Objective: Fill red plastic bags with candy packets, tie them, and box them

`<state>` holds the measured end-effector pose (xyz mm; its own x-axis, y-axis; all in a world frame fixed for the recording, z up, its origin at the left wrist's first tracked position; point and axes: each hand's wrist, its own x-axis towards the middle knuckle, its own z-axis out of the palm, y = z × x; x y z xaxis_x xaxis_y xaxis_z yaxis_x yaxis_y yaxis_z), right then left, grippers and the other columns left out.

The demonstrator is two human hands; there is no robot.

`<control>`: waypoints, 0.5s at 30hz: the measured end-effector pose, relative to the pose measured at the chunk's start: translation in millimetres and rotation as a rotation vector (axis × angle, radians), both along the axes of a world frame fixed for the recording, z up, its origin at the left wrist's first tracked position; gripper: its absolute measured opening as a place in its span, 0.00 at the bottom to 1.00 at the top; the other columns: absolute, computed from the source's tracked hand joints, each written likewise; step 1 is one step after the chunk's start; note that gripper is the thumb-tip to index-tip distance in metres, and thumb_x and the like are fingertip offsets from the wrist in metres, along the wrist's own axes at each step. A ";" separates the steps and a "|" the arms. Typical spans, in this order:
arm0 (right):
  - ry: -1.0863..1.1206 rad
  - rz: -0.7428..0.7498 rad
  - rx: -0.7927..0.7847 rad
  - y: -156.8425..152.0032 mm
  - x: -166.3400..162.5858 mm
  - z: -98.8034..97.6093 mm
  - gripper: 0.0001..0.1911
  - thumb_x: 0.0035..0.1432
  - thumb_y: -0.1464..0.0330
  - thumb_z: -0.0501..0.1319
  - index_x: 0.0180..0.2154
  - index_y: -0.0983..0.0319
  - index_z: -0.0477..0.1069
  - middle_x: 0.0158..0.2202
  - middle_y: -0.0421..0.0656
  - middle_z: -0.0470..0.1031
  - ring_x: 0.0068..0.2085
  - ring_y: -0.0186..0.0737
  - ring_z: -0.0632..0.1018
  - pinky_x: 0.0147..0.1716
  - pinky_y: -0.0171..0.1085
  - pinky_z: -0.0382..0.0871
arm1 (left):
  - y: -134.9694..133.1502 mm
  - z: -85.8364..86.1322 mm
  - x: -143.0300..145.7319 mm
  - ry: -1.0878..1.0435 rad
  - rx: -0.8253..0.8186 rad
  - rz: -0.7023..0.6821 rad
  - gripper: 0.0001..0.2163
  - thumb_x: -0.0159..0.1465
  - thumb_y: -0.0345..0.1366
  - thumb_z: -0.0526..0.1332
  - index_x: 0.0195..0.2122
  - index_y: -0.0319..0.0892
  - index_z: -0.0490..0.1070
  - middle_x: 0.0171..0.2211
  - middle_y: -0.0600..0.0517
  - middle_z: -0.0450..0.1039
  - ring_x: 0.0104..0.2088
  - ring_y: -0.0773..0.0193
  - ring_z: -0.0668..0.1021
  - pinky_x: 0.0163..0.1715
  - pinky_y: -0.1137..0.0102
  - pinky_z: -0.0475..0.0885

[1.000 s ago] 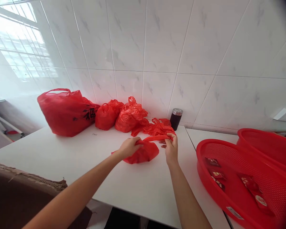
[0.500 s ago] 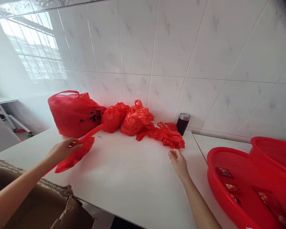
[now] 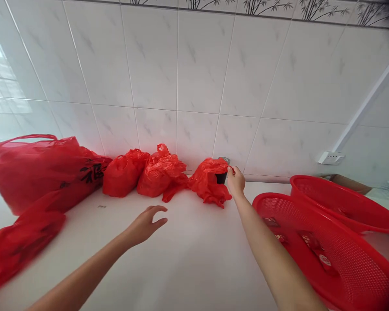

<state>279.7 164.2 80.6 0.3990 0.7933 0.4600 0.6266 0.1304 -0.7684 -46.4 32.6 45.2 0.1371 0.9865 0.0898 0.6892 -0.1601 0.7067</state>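
Observation:
My right hand (image 3: 236,181) pinches the edge of a crumpled red plastic bag (image 3: 208,179) and lifts that part off the white table (image 3: 181,242). Behind the bag, a dark tumbler (image 3: 221,177) is partly hidden. My left hand (image 3: 147,224) hovers over the middle of the table, thumb and fingers apart, holding nothing. Left of the crumpled bag stand two filled red bags, one knotted bag (image 3: 158,170) and a smaller bag (image 3: 119,176). Another loose red bag (image 3: 22,242) lies at the left, blurred.
A large red bag (image 3: 48,172) with black lettering stands at the far left. At right are a red perforated basket (image 3: 353,246) holding several small red packets (image 3: 311,240) and a second red basket (image 3: 337,194) behind it. A tiled wall (image 3: 197,69) closes off the back.
My left hand has let go of the loose red bag and moved right. My right hand has moved up and taken hold of the crumpled bag's edge. The view has turned right.

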 end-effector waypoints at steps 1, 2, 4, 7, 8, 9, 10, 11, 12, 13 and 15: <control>0.013 0.011 0.041 -5.6 -1.3 7.7 0.24 0.64 0.55 0.42 0.47 0.59 0.70 0.44 0.47 0.76 0.44 0.46 0.75 0.41 0.41 0.67 | 5.1 2.6 18.9 -0.072 0.006 -0.004 0.20 0.58 0.49 0.59 0.50 0.48 0.71 0.53 0.44 0.70 0.48 0.50 0.75 0.47 0.60 0.69; 0.038 0.036 0.079 -13.5 -3.0 13.6 0.25 0.64 0.54 0.42 0.48 0.59 0.69 0.45 0.47 0.76 0.43 0.45 0.75 0.40 0.40 0.68 | 9.8 5.4 37.1 -0.152 0.021 -0.003 0.23 0.58 0.49 0.60 0.53 0.47 0.69 0.55 0.43 0.68 0.50 0.50 0.74 0.48 0.59 0.69; 0.145 0.143 0.155 -35.1 -6.5 19.2 0.25 0.64 0.53 0.44 0.48 0.60 0.68 0.45 0.47 0.76 0.41 0.42 0.77 0.36 0.38 0.70 | 16.2 11.9 70.3 -0.337 0.097 0.027 0.32 0.58 0.49 0.62 0.62 0.48 0.57 0.62 0.41 0.59 0.53 0.50 0.72 0.48 0.59 0.69; 0.323 0.342 0.217 -74.0 -9.4 16.5 0.21 0.60 0.53 0.53 0.46 0.60 0.69 0.43 0.46 0.76 0.37 0.40 0.77 0.34 0.37 0.72 | 15.3 21.8 102.8 -0.569 0.322 0.134 0.45 0.57 0.48 0.65 0.68 0.54 0.37 0.68 0.42 0.45 0.58 0.51 0.67 0.49 0.60 0.69; 0.340 0.385 0.201 -85.9 -8.8 14.0 0.19 0.58 0.55 0.55 0.44 0.60 0.70 0.41 0.45 0.76 0.36 0.39 0.77 0.34 0.37 0.72 | 12.5 23.4 107.0 -0.585 0.389 0.173 0.45 0.56 0.48 0.66 0.68 0.55 0.36 0.67 0.43 0.47 0.58 0.52 0.67 0.50 0.61 0.69; 0.327 0.417 0.160 -96.2 -7.2 11.4 0.17 0.57 0.56 0.57 0.43 0.60 0.71 0.39 0.44 0.76 0.34 0.38 0.76 0.34 0.37 0.71 | 8.8 23.5 107.7 -0.564 0.431 0.205 0.44 0.57 0.47 0.66 0.68 0.55 0.39 0.66 0.44 0.52 0.57 0.53 0.69 0.49 0.61 0.69; 0.306 0.452 0.108 -104.4 -4.5 8.7 0.16 0.56 0.59 0.58 0.42 0.60 0.72 0.37 0.43 0.76 0.32 0.37 0.75 0.33 0.37 0.70 | 4.5 21.8 105.0 -0.509 0.447 0.227 0.39 0.57 0.45 0.65 0.67 0.54 0.47 0.62 0.45 0.60 0.53 0.53 0.71 0.48 0.61 0.69; 0.287 0.488 0.054 -110.1 -0.9 6.0 0.15 0.55 0.61 0.57 0.41 0.61 0.73 0.35 0.42 0.76 0.30 0.36 0.74 0.32 0.37 0.70 | -0.1 18.3 99.4 -0.433 0.440 0.242 0.31 0.58 0.44 0.64 0.63 0.52 0.57 0.55 0.46 0.67 0.49 0.54 0.73 0.46 0.62 0.70; 0.271 0.516 0.007 -113.3 3.4 3.3 0.14 0.55 0.64 0.57 0.41 0.61 0.73 0.33 0.41 0.76 0.29 0.36 0.73 0.31 0.36 0.69 | -5.0 13.4 91.7 -0.353 0.419 0.252 0.22 0.59 0.43 0.62 0.56 0.50 0.67 0.49 0.47 0.72 0.45 0.54 0.75 0.44 0.62 0.70; 0.259 0.525 -0.034 -114.1 8.1 0.4 0.14 0.54 0.66 0.55 0.41 0.61 0.74 0.30 0.40 0.75 0.28 0.35 0.72 0.31 0.36 0.68 | -10.1 7.6 82.8 -0.293 0.395 0.262 0.15 0.60 0.43 0.60 0.47 0.48 0.73 0.43 0.48 0.75 0.41 0.55 0.75 0.42 0.62 0.70; 0.228 0.480 -0.090 -110.7 16.9 -5.8 0.16 0.51 0.70 0.52 0.40 0.61 0.75 0.28 0.39 0.74 0.29 0.36 0.72 0.31 0.36 0.67 | -21.0 -3.9 65.2 -0.284 0.344 0.292 0.09 0.61 0.43 0.59 0.35 0.46 0.75 0.37 0.50 0.75 0.38 0.56 0.75 0.42 0.62 0.70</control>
